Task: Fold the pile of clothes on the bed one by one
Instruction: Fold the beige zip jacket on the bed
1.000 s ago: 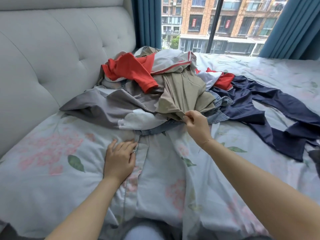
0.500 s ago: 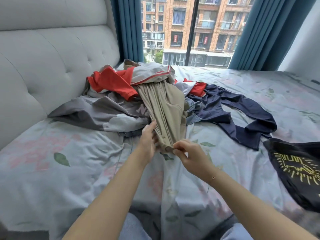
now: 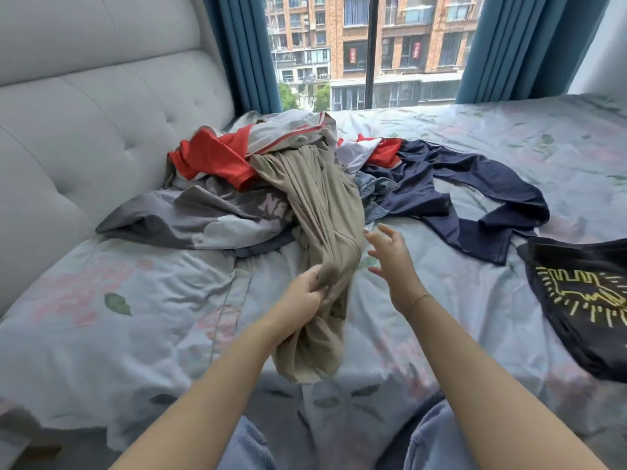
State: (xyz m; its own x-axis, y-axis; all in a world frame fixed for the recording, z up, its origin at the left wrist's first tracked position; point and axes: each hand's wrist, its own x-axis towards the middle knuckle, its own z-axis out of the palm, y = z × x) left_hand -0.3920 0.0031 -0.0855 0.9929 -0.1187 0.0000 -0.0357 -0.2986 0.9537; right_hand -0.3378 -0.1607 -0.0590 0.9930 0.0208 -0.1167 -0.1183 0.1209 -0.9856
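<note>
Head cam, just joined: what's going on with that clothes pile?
A person is sorting a pile of clothes on a floral-covered bed. The left hand grips a bunched khaki garment, which is drawn partly out of the pile toward the person, its far end under the other clothes. The right hand hovers open beside it, holding nothing. A navy garment and a black printed one lie spread to the right. Nothing looks folded yet.
</note>
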